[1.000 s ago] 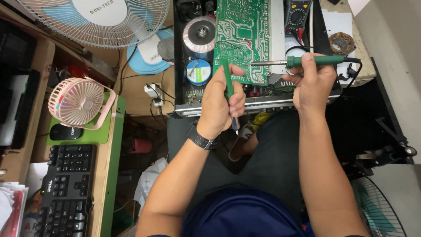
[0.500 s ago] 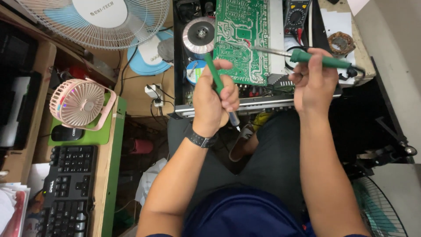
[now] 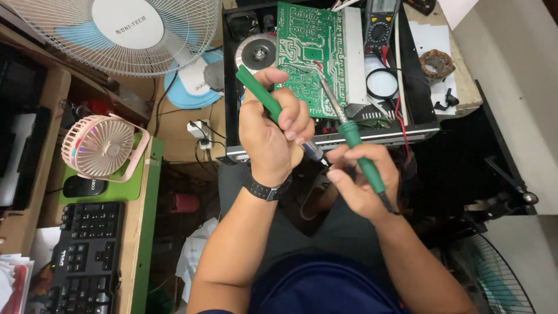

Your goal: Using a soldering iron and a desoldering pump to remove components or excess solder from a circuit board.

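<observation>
My left hand [image 3: 273, 131] grips a green-handled tool [image 3: 260, 93], a desoldering pump by its look, held upright in front of the open black chassis [image 3: 228, 87]. My right hand [image 3: 363, 180] holds a green-handled soldering iron [image 3: 356, 145]; its metal tip reaches up onto the green circuit board [image 3: 305, 52] that stands in the chassis. A round silver transformer [image 3: 256, 52] sits to the left of the board. Both hands are close together over my lap.
A multimeter [image 3: 379, 26] and a magnifying glass [image 3: 381, 81] lie right of the board. A white standing fan [image 3: 122, 32] is at top left, with a small pink fan [image 3: 102, 145], a mouse [image 3: 84, 186] and a black keyboard [image 3: 81, 256] on the left desk.
My right hand has dropped lower and turned the soldering iron from lying sideways to pointing up at the board. My left hand has tilted its green tool and stayed near the chassis front.
</observation>
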